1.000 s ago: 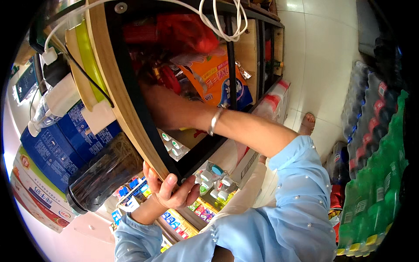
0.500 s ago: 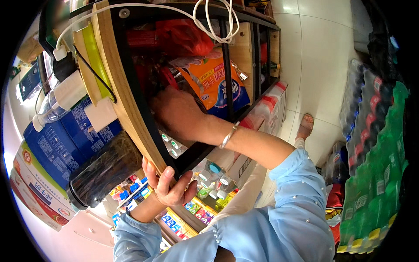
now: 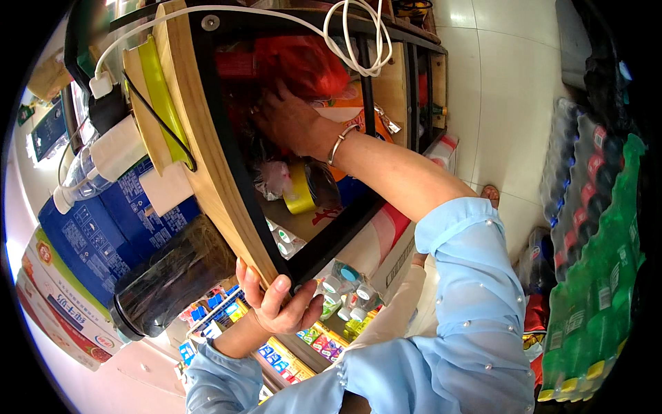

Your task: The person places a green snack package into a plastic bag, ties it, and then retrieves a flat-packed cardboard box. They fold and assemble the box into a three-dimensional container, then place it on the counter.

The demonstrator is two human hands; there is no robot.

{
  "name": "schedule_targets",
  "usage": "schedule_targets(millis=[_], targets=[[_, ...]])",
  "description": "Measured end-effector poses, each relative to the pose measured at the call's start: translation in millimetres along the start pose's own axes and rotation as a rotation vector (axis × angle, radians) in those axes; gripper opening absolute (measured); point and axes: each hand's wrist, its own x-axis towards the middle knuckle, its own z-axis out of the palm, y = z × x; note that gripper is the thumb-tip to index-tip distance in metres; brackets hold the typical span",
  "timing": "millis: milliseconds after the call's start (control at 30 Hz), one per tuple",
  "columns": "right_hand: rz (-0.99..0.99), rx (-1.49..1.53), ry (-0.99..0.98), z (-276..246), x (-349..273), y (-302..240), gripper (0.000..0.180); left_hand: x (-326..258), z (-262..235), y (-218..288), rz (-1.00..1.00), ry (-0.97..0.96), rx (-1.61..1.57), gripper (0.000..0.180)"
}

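My right hand reaches inside a black-framed shelf, its fingers apart over dark things I cannot make out. Just beyond the fingertips sits a red plastic bag. An orange and blue package lies partly hidden behind my right forearm. Below the hand are a yellow roll that looks like tape and a crumpled clear wrapper with something pink. My left hand is curled round the near corner of the wood-topped counter, fingertips on its edge.
A white cable hangs in loops over the shelf. On the counter's left stand a dark cylindrical container and blue cartons. Capped bottles are below. Shrink-wrapped green bottles stack at the right on the tiled floor.
My right hand has moved deeper into the shelf, toward the red bag, and its fingers have spread. The yellow roll now shows, and my forearm covers more of the orange package. My left hand stays at the corner.
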Motion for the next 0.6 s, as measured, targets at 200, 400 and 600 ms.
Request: schedule_targets(millis=[200,400,600], targets=[[-0.036,0.161,-0.133,14.7,-3.4,0.9,0.056,-1.0,1.8,-1.2,0.025,0.023,0.014,0.028],[-0.083,0.197,-0.164,21.0,-5.2,5.8,0.062,-2.1,0.9,-1.0,0.017,0.013,0.03,0.029],[-0.094,0.275,-0.088,27.4,-9.8,15.2,0.064,-1.3,-2.1,-1.6,0.011,-0.015,0.022,0.029]])
